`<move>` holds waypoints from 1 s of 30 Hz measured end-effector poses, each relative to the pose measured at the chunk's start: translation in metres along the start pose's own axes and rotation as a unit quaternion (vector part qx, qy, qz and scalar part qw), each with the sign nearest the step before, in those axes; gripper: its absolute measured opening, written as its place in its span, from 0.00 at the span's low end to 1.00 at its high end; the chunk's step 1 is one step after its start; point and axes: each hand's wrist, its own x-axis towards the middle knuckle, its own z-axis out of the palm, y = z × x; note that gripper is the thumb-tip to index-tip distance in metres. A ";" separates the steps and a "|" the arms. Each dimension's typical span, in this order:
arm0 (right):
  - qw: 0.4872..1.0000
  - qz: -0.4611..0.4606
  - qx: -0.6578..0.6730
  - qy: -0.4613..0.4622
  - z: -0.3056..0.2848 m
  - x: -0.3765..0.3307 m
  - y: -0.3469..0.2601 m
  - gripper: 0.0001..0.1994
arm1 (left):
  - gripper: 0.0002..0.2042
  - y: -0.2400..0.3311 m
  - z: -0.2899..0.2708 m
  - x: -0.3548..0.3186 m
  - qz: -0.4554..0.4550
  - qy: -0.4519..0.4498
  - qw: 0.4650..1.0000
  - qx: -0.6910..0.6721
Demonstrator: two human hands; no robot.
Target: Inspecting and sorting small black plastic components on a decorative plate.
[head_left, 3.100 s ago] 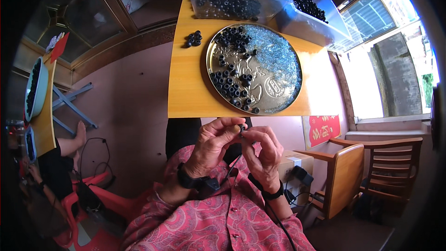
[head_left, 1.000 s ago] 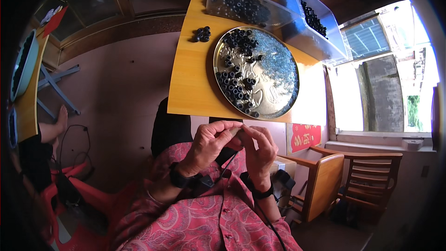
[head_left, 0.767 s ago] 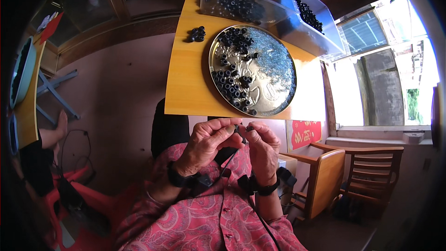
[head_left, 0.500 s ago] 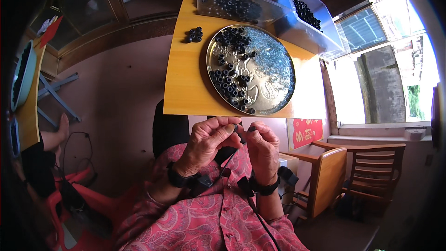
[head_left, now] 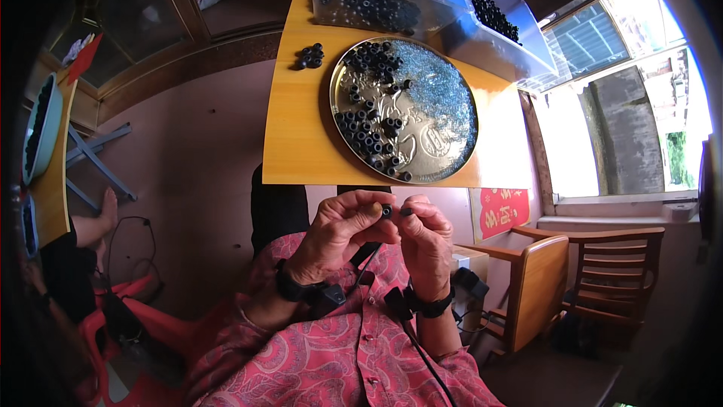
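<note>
Both hands are raised just off the table's near edge, their fingertips close together. My left hand (head_left: 339, 230) pinches a small black hollow cap (head_left: 386, 211) between thumb and forefinger, its round opening showing. My right hand (head_left: 427, 241) is closed in a pinch beside it, with a small dark spot at its fingertips that is too small to make out. Beyond the hands lies a round metal tray (head_left: 422, 155). Many black caps (head_left: 365, 132) like the held one lie on its left side, and a heap of tiny clear bluish pieces (head_left: 440, 87) covers its upper right.
On the yellow table (head_left: 294, 128), a few black balls or caps (head_left: 309, 56) sit left of the tray. Two clear plastic bins (head_left: 388, 12) of black parts stand at the back. A wooden chair (head_left: 614, 271) is at right; another person's foot (head_left: 110, 207) shows at left.
The black cap in my left hand has turned so its opening now shows. My right hand stays close beside it, nearly still. The view has shifted slightly.
</note>
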 end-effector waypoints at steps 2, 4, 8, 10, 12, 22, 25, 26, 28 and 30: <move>1.000 0.001 0.004 -0.001 0.001 0.000 0.000 0.08 | 0.12 -0.001 0.001 0.000 0.000 0.004 1.000 0.001; 1.000 0.002 0.007 -0.001 0.000 -0.001 0.000 0.08 | 0.12 -0.001 0.000 0.000 -0.005 -0.001 1.000 0.000; 1.000 0.013 0.010 0.003 -0.003 -0.002 0.002 0.07 | 0.12 -0.002 0.000 0.000 -0.009 -0.005 1.000 -0.005; 1.000 0.013 0.008 0.004 -0.004 -0.002 0.003 0.07 | 0.12 -0.003 0.000 0.000 -0.007 -0.004 1.000 -0.007; 1.000 0.009 0.010 0.003 -0.007 -0.003 0.006 0.07 | 0.12 -0.004 0.000 0.000 -0.006 -0.003 1.000 -0.009; 0.999 -0.004 -0.028 0.015 -0.005 -0.002 0.009 0.06 | 0.11 -0.006 0.000 0.000 0.008 0.015 1.000 0.025; 0.999 -0.008 -0.045 0.020 -0.006 -0.002 0.008 0.06 | 0.11 -0.006 0.001 -0.001 0.010 0.009 0.999 0.033; 0.999 -0.002 -0.042 0.022 -0.006 -0.002 0.008 0.06 | 0.11 -0.006 0.001 -0.001 0.008 0.003 0.999 0.036; 0.999 0.004 -0.039 0.024 -0.006 -0.002 0.008 0.06 | 0.11 -0.005 0.001 0.000 0.007 -0.001 0.999 0.037; 0.999 0.019 -0.032 0.033 -0.005 -0.003 0.006 0.06 | 0.11 -0.006 0.000 0.000 0.006 -0.004 0.999 0.038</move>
